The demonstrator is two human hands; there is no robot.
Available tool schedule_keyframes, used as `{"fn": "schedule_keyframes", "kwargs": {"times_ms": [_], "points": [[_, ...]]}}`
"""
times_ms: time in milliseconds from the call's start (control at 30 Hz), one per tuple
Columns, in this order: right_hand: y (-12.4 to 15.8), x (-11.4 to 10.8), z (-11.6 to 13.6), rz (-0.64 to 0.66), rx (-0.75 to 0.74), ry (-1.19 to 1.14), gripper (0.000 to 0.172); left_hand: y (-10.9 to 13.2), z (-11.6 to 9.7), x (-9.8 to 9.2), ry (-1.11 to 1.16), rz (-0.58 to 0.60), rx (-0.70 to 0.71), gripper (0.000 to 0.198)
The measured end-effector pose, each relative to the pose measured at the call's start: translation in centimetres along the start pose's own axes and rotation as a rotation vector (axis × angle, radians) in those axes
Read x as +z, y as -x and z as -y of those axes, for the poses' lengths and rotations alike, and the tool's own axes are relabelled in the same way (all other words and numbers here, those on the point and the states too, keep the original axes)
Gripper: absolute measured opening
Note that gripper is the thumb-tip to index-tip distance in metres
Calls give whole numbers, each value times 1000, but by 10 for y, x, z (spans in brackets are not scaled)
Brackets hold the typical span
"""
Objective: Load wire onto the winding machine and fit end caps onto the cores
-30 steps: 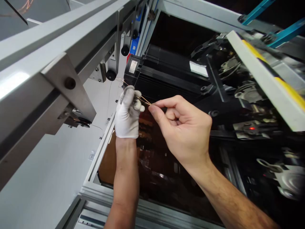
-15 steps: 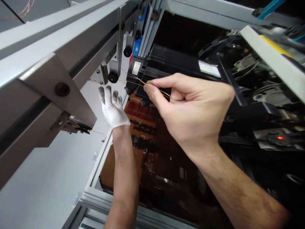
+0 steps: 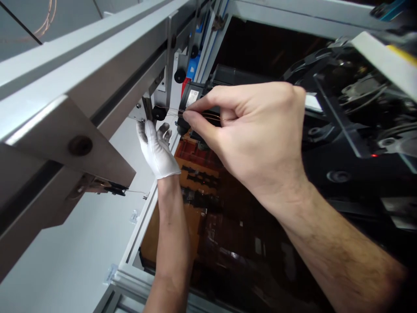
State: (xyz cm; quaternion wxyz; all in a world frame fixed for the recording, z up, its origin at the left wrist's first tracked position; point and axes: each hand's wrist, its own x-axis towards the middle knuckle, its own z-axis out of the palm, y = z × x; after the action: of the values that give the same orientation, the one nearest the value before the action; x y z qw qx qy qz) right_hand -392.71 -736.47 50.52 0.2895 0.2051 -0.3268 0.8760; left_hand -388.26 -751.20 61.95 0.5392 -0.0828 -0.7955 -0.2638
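Thin copper wire [image 3: 211, 117] is pinched between the thumb and forefinger of my bare right hand [image 3: 254, 134]. From that pinch, fine strands run left to a small black guide roller [image 3: 159, 113] below the metal rail. My left hand [image 3: 159, 154], in a white glove with greyish fingertips, is raised just under this roller. Its fingers are apart and slightly bent, and nothing shows in them. Whether the fingertips touch the roller or its bracket, I cannot tell. Behind my right fingertips sits a black motor-like housing [image 3: 192, 96] with a white label, partly covered by the hand.
A metal rail [image 3: 130, 82] crosses the upper left, carrying an angled bracket plate [image 3: 78, 134] and another black roller [image 3: 179, 75]. Dark machine parts [image 3: 342, 108] stand at right. A brownish transparent panel [image 3: 234, 243] lies below, edged by an aluminium frame [image 3: 138, 230].
My right hand has moved left with the wire, closer to the roller. My left fingers have shifted up against the roller area and bent more. The view has shifted slightly.
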Motion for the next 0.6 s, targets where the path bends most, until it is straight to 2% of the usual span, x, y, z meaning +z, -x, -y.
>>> {"fn": "schedule_keyframes", "kwargs": {"times_ms": [133,333,600], "points": [[0,6,-3,35,19,-12,6,-4,5,-3,20,32,18,59],[-2,12,-5,25,15,-30,4,-4,2,-1,44,57,33,45],[-6,16,-6,30,35,-40,6,-4,4,3,63,47,18,42]]}}
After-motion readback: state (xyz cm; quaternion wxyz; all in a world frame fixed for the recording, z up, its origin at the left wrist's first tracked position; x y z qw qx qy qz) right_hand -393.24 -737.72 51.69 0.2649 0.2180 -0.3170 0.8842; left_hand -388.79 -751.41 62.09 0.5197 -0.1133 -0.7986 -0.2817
